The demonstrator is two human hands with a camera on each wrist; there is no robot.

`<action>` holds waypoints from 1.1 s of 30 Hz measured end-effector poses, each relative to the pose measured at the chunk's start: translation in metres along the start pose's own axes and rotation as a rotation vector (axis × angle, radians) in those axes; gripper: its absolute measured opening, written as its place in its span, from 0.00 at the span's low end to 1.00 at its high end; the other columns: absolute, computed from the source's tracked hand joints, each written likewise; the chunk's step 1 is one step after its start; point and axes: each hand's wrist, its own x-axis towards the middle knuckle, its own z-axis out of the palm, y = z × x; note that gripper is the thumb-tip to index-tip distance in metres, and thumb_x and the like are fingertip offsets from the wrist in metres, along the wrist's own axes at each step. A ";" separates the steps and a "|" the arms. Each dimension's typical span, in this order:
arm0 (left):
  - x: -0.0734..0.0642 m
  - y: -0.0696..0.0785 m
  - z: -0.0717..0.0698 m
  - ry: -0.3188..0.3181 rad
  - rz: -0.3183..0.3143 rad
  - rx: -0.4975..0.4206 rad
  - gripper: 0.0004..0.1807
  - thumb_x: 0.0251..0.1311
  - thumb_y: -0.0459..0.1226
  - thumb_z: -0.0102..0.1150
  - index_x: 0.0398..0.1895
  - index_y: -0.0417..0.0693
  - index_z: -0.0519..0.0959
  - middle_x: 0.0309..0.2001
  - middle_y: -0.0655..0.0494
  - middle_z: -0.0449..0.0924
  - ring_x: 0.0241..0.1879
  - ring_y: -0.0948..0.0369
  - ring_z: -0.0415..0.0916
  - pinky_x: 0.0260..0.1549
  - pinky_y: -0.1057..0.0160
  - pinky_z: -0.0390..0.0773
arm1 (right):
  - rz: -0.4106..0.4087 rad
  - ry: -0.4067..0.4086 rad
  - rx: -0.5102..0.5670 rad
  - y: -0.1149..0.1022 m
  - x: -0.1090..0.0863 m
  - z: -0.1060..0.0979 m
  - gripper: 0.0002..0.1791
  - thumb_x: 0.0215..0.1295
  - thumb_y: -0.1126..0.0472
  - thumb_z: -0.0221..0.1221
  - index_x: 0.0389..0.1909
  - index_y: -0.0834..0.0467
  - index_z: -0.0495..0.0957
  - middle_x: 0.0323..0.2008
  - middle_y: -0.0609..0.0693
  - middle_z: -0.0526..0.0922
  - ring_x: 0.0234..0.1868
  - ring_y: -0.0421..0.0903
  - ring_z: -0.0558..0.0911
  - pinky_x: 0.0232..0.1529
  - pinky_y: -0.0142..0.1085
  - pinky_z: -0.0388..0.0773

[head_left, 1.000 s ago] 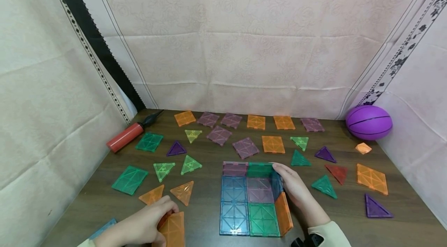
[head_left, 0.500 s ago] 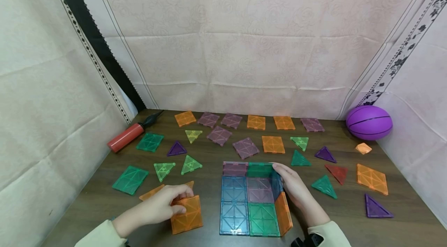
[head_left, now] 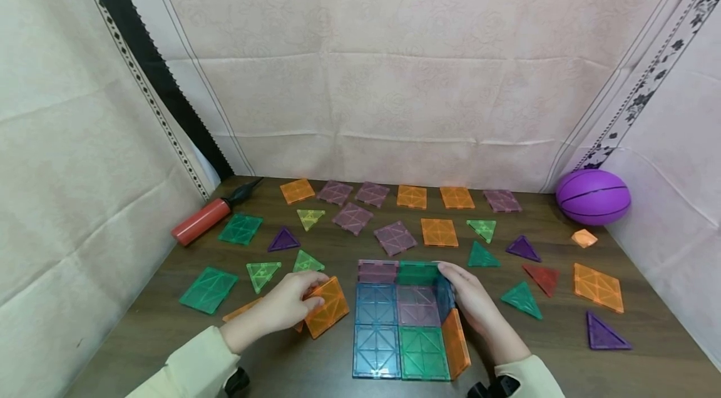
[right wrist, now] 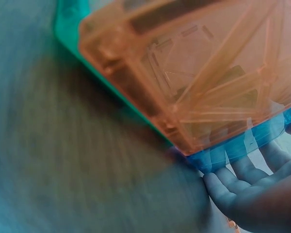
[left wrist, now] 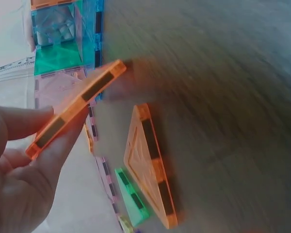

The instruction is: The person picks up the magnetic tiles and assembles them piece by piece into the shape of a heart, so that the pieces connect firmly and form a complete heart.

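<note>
My left hand (head_left: 284, 305) pinches an orange square magnetic tile (head_left: 329, 308) between thumb and fingers, tilted above the table left of a box-like tile build. In the left wrist view the tile (left wrist: 80, 107) shows edge-on. The build has blue (head_left: 376, 305), purple and green (head_left: 424, 353) floor tiles. Upright purple (head_left: 377, 271) and green (head_left: 417, 273) tiles stand along its back, blue (head_left: 445, 295) and orange (head_left: 456, 345) ones along its right. My right hand (head_left: 477, 313) touches the blue wall from outside; in the right wrist view its fingers (right wrist: 245, 170) show against the blue tile.
An orange triangle tile (left wrist: 148, 165) lies under the left hand. Square and triangle tiles, such as a green square (head_left: 209, 290) and a red triangle (head_left: 542, 279), are scattered around. A red pump (head_left: 201, 221) lies back left, a purple ball (head_left: 594, 197) back right.
My left hand has lifted the orange square from the front left and carried it right and away from me, towards the build, turning it. The right hand has stayed at the blue wall.
</note>
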 end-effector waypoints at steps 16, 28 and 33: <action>0.028 0.008 0.016 0.178 -0.187 -0.066 0.18 0.58 0.29 0.62 0.51 0.34 0.74 0.37 0.49 0.76 0.26 0.62 0.67 0.27 0.63 0.73 | 0.000 0.005 0.006 -0.002 -0.001 0.001 0.30 0.75 0.48 0.46 0.67 0.66 0.64 0.67 0.60 0.66 0.66 0.53 0.65 0.64 0.46 0.61; 0.033 0.019 0.022 0.139 -0.223 -0.176 0.22 0.58 0.30 0.62 0.55 0.32 0.70 0.47 0.34 0.78 0.26 0.60 0.76 0.24 0.62 0.75 | 0.001 0.009 0.004 -0.003 -0.002 0.002 0.30 0.75 0.47 0.46 0.67 0.65 0.65 0.66 0.59 0.66 0.65 0.52 0.66 0.63 0.45 0.62; 0.033 0.024 0.026 0.118 -0.218 -0.249 0.24 0.58 0.34 0.63 0.56 0.35 0.70 0.48 0.37 0.78 0.33 0.58 0.79 0.28 0.60 0.78 | -0.003 0.002 0.004 -0.003 -0.002 0.001 0.31 0.75 0.47 0.46 0.67 0.65 0.65 0.67 0.59 0.66 0.66 0.52 0.65 0.63 0.44 0.62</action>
